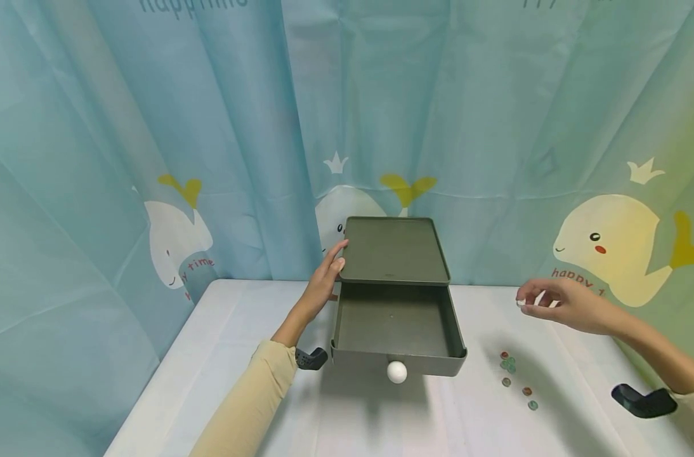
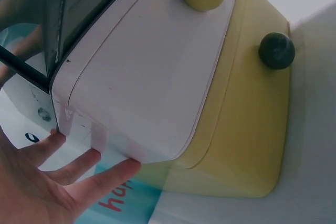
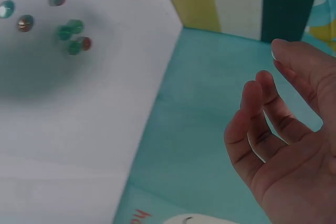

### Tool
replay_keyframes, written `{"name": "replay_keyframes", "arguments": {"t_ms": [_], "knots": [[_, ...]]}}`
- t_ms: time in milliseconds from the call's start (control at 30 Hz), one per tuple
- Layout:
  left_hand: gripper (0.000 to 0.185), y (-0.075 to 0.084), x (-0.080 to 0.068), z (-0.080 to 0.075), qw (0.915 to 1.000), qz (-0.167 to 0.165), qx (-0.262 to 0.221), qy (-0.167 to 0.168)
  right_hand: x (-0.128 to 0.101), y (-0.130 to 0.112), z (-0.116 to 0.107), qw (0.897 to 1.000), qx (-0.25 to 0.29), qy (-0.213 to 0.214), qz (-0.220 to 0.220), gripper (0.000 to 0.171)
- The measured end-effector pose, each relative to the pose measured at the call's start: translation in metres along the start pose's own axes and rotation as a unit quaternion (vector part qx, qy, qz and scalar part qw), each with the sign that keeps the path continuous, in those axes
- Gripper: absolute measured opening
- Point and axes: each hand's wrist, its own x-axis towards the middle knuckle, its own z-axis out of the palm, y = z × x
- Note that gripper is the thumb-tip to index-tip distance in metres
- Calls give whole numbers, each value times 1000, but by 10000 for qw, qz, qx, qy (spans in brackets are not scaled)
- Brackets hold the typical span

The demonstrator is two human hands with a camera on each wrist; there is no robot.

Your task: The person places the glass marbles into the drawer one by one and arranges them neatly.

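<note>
A drawer unit with a dark green top (image 1: 396, 249) stands at the middle back of the table. Its top green drawer (image 1: 397, 320) is pulled out and bears a white knob (image 1: 397, 372). In the left wrist view a white drawer (image 2: 147, 66) with a yellow knob and a yellow drawer (image 2: 247, 93) with a dark green knob sit below, both closed. My left hand (image 1: 322, 282) rests its extended fingertips against the unit's left side. Raised to the right of the unit, my right hand (image 1: 569, 304) has loosely bent fingers, thumb apart, and no object visible between them.
Several small glass marbles (image 1: 506, 382), green and reddish, lie on the white table (image 1: 267, 381) right of the drawer, below my right hand. A blue-green curtain (image 1: 238, 127) with whale prints hangs behind the table. The pulled-out drawer juts toward me.
</note>
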Motion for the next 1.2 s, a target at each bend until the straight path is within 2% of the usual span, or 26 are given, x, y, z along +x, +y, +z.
{"name": "replay_keyframes", "arguments": {"t_ms": [167,433,833,1200], "knots": [[56,1,-1,0,10000,15,21,-1,9,-17,-12,9998,-207,-54,-25,28],[55,0,-1,1,10000,4,43,22,23,-46,-23,9995,-125,-188,210,22],[54,-1,-1,0,10000,-16,14,39,55,-77,-34,9986,150,-472,-202,19],[54,-2,0,1,10000,46,55,53,81,-101,-30,9959,212,-732,-495,19]]}}
